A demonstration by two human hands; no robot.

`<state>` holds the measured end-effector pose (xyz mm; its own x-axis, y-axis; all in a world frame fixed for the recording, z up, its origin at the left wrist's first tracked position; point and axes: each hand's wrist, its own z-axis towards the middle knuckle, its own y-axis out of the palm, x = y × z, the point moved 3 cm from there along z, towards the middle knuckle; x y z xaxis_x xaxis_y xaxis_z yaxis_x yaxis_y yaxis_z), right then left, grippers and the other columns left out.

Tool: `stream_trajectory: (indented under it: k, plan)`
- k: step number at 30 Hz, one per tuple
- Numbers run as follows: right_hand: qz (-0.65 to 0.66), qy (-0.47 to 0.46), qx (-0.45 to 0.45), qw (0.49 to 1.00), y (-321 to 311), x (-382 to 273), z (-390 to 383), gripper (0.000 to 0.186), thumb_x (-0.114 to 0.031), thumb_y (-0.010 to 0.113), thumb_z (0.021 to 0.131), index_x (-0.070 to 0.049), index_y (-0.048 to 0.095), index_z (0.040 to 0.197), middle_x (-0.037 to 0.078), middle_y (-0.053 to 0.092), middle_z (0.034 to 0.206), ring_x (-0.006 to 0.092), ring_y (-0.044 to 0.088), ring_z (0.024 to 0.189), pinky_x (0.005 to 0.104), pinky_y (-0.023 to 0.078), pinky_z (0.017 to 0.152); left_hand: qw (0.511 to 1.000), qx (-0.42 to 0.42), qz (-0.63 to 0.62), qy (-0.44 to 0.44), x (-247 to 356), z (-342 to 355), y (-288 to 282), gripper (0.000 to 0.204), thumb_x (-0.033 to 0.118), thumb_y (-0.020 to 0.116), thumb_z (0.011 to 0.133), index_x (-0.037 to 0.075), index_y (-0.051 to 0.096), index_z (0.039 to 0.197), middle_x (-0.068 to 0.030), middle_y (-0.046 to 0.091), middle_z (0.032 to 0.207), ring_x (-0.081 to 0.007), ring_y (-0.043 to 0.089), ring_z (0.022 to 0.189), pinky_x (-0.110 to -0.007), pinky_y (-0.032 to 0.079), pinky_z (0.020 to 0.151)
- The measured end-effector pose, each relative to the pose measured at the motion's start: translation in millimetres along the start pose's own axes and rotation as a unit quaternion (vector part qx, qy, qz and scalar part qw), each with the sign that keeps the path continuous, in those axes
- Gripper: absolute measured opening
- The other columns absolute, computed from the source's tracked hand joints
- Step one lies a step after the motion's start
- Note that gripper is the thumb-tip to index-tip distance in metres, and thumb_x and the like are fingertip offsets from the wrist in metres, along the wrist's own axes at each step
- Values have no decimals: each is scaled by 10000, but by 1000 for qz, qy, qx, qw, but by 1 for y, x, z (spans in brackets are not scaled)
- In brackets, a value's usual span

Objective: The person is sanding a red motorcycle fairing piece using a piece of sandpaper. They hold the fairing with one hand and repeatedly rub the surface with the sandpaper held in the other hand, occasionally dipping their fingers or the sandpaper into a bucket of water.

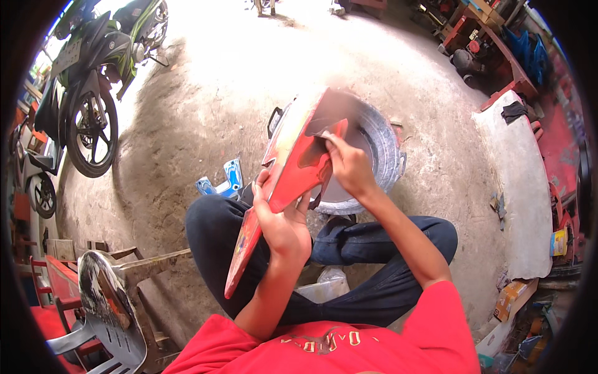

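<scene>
A long red motorcycle body panel (293, 181) is tilted across my lap, its upper end over a round grey basin (391, 140). My left hand (283, 227) is wrapped round the panel's lower half from beneath, thumb along one side. The fingers of my right hand (349, 162) are pinched against the panel's upper face, on what looks like a small folded piece of sandpaper (324, 134). Dull, darker patches show in the red surface around those fingers. The basin's inside is partly hidden by the panel and my right hand.
A blue-and-white part (224, 181) lies on the concrete floor left of the basin. Between my crossed legs stands a whitish container (324, 288). A worn grey chair (118, 311) is at lower left, motorcycles (93, 118) beyond it. A pale ledge (514, 187) runs along the right.
</scene>
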<state>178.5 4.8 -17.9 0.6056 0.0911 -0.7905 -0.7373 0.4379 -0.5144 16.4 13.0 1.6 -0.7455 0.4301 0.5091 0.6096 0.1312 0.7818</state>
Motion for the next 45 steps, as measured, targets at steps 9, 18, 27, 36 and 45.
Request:
stream_trajectory:
  k: [9, 18, 27, 36, 45]
  plan:
    - [-18, 64, 65, 996, -9, 51, 10, 257, -94, 542, 1022, -17, 697, 1213, 253, 734, 1007, 440, 718, 988, 469, 567, 818, 999, 21, -26, 8, 7, 2, -2, 337, 410, 407, 1096, 164, 497, 1309, -107, 598, 1413, -281, 618, 1259, -459, 517, 1016]
    - [-205, 263, 7, 943, 14, 253, -56, 383, -322, 503, 1057, -1, 708, 1011, 295, 708, 944, 520, 669, 966, 592, 505, 851, 999, 31, -39, 0, 5, 6, -7, 341, 382, 400, 1100, 147, 493, 1328, -128, 582, 1439, -311, 609, 1285, -480, 511, 1054]
    - [-242, 309, -220, 893, 146, 287, -85, 362, -347, 536, 1034, -75, 756, 1126, 262, 730, 1100, 456, 704, 1037, 568, 535, 931, 998, 49, -7, 27, 18, 2, -13, 358, 372, 393, 1103, 125, 478, 1347, -155, 572, 1446, -330, 592, 1314, -517, 500, 1091]
    - [-103, 229, -263, 931, 128, 357, -37, 429, -347, 516, 1042, 11, 750, 1002, 272, 735, 1005, 467, 699, 993, 539, 526, 903, 999, 30, -11, 19, 12, 5, -16, 376, 385, 390, 1107, 141, 438, 1387, -135, 559, 1462, -300, 590, 1320, -486, 507, 1084]
    - [-109, 206, -14, 972, -46, 122, 49, 374, -319, 531, 1061, 1, 723, 1045, 252, 738, 994, 438, 716, 979, 500, 539, 824, 1000, 11, -16, -1, 8, 3, -5, 405, 374, 407, 1084, 158, 393, 1427, -112, 548, 1469, -276, 587, 1325, -451, 512, 1078]
